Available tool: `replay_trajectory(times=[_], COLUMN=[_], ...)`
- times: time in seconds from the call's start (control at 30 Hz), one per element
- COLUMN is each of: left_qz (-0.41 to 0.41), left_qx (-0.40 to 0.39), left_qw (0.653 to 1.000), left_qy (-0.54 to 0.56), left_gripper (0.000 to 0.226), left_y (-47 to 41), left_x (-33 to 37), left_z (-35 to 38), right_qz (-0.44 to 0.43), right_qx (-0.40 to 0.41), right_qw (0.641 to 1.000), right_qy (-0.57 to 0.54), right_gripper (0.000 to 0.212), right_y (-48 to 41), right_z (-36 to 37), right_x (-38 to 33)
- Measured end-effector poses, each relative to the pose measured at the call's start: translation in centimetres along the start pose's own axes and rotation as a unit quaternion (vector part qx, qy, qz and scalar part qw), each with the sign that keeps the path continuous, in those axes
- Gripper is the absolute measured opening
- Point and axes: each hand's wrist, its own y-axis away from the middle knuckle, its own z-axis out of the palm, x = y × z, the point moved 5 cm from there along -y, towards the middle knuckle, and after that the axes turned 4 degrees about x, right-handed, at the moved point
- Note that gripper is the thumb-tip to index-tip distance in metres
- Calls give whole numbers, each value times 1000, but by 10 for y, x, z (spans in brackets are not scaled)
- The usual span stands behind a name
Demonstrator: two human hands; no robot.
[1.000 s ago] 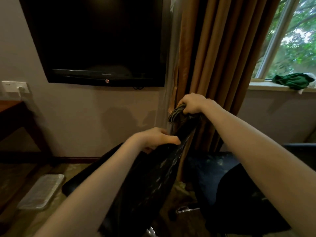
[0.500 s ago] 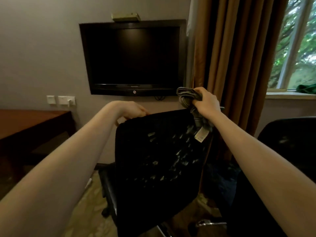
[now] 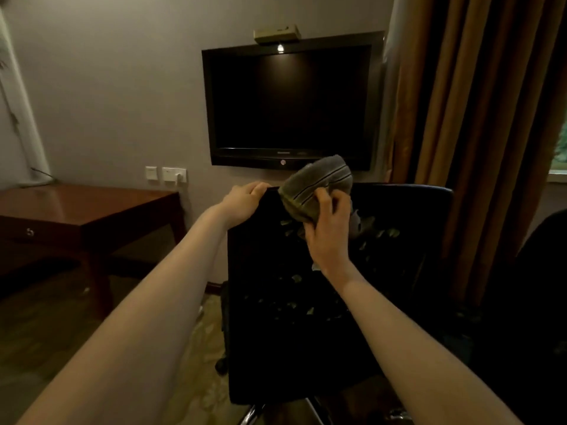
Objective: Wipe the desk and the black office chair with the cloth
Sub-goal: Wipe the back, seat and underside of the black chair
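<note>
The black office chair [image 3: 306, 317] stands in front of me with its mesh backrest facing me. My left hand [image 3: 245, 200] grips the top left corner of the backrest. My right hand [image 3: 329, 231] holds a bunched grey striped cloth [image 3: 316, 185] against the top edge of the backrest, near its middle. The brown wooden desk [image 3: 82, 207] stands at the left against the wall, apart from both hands.
A dark wall-mounted television [image 3: 291, 102] hangs behind the chair. Brown curtains [image 3: 478, 118] hang at the right, close to the chair. A second dark seat [image 3: 540, 286] sits at the right edge. Wall sockets [image 3: 167, 174] are beside the desk.
The view has swung up and left. My right hand has slid the cloth from the backrest's right corner toward its middle. My left hand still holds the top left corner.
</note>
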Motion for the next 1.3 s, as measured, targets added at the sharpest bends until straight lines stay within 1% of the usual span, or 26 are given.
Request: replay_trajectory(times=[0.07, 0.1, 0.13, 0.17, 0.2, 0.23, 0.3, 0.33, 0.37, 0.43, 0.47, 0.5, 0.57, 0.63, 0.7, 0.77, 0.8, 0.83, 0.93, 1.0, 1.07, 1.13, 1.17, 1.23, 1.27, 1.3], left_qz=[-10, -18, -22, -24, -25, -26, -19, -18, -17, 1, 13, 24, 25, 18, 6, -30, -43, -43, -17, -9, 0, 17, 23, 22, 27, 44], left_qx=[4, 6, 10, 15, 15, 12, 6, 2, -3, -11, -15, -18, -15, -6, 27, 74, 95, 109, 159, 189, 208, 205, 199, 187, 194, 225], left_qw=[1000, 1000, 1000, 1000, 1000, 999, 999, 998, 998, 997, 998, 998, 999, 998, 984, 946, 931, 927, 937, 937, 940, 946, 948, 950, 951, 951], left_qy=[-5, -5, -2, -7, -12, -19, -34, -52, -64, -70, -67, -62, -18, 55, 178, 313, 349, 355, 310, 293, 270, 250, 247, 249, 239, 206], left_gripper=[46, 50, 52, 52, 51, 50, 47, 46, 45, 44, 43, 42, 40, 40, 39, 33, 29, 27, 28, 32, 35, 36, 38, 43, 46, 47], left_y=[-8, -11, -13, -16, -13, -5, 0, -1, -3, -5, -5, -5, -3, 3, 9, 16, 19, 20, 19, 18, 19, 18, 18, 20, 22, 28], left_x=[-12, -16, -17, -20, -18, -11, -2, 1, 2, 4, 6, 4, 2, 1, -3, -10, -13, -13, -16, -20, -24, -25, -27, -28, -30, -29], left_z=[0, 0, 0, 0, -1, -1, 0, -1, -2, -2, -2, -2, -2, -2, -3, -5, -5, -6, -9, -9, -8, -9, -9, -7, -6, -4], right_qz=[-13, -5, -28, -82, -157, -229, -253, -241, -220, -201, -182, -189, -211, -224, -246, -244, -247, -254, -280, -260, -219, -183, -181, -189, -205, -224], right_qx=[-30, -45, -73, -117, -187, -267, -455, -513, -534, -518, -501, -452, -312, -163, -46, 6, 15, 13, -18, -69, -220, -384, -414, -420, -416, -412], right_qw=[999, 999, 996, 989, 966, 928, 836, 805, 800, 816, 832, 860, 917, 954, 962, 961, 957, 953, 941, 945, 929, 875, 859, 856, 855, 854], right_qy=[1, 8, 34, 42, 82, 125, 175, 178, 164, 162, 154, 141, 131, 114, 111, 130, 149, 166, 186, 186, 203, 233, 241, 236, 231, 224], right_gripper=[65, 56, 46, 40, 39, 42, 50, 52, 53, 53, 53, 54, 56, 43, 35, 38, 41, 44, 44, 50, 65, 68, 67, 66, 65, 63], right_y=[11, 17, 28, 41, 60, 83, 120, 132, 137, 129, 121, 110, 85, 61, 34, 12, 8, 7, 26, 44, 61, 86, 93, 93, 91, 87], right_z=[11, 17, 25, 34, 49, 63, 75, 77, 76, 69, 65, 59, 47, 25, 9, 5, 8, 15, 42, 56, 73, 91, 94, 93, 92, 88], right_x=[5, 9, 13, 10, 9, 11, 10, 10, 9, 5, 5, 2, 0, -8, -19, -25, -27, -28, -26, -22, -18, -14, -15, -21, -24, -26])
